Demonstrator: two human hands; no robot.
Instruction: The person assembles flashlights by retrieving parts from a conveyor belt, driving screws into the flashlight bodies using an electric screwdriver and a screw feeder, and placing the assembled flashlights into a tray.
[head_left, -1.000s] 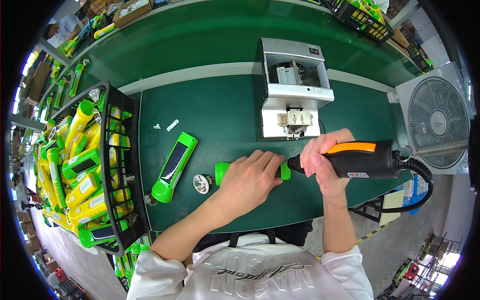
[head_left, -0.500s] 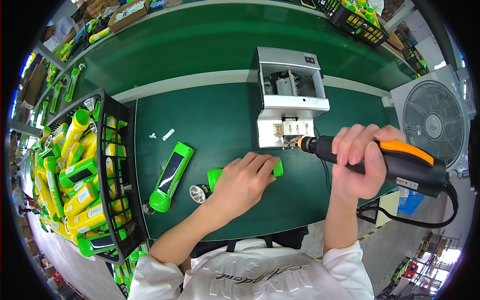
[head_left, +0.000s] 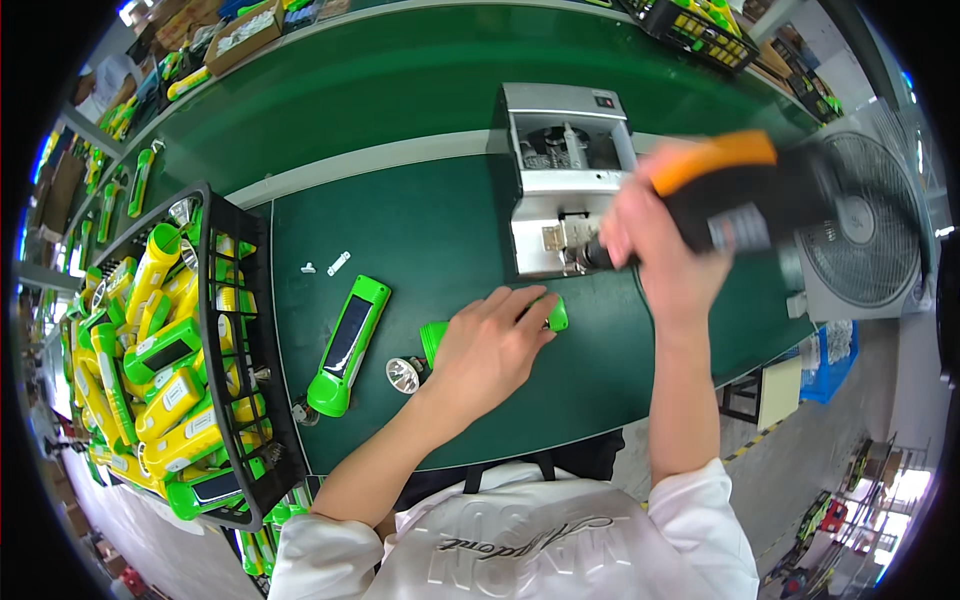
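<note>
My left hand (head_left: 485,345) is closed over a green flashlight housing (head_left: 558,314) on the table, its fingers wrapping the middle so that only the two ends show. Beside that housing's left end lies a silver reflector (head_left: 403,375). My right hand (head_left: 650,225) grips a black and orange electric screwdriver (head_left: 740,195), smeared by motion. The screwdriver's tip points left at the front of a silver screw feeder (head_left: 568,185); whether it touches cannot be made out. Farther left rests another green flashlight housing with a dark solar panel (head_left: 347,335).
A black crate (head_left: 235,370) heaped with yellow and green flashlights stands at the left. Two small white parts (head_left: 339,263) lie on the green table (head_left: 430,230). A fan (head_left: 860,215) stands at the right, and another crate (head_left: 690,30) sits at the back.
My right hand and the screwdriver have moved up and to the left, nearer the screw feeder. My left hand stays on the housing. The whole view has shifted slightly.
</note>
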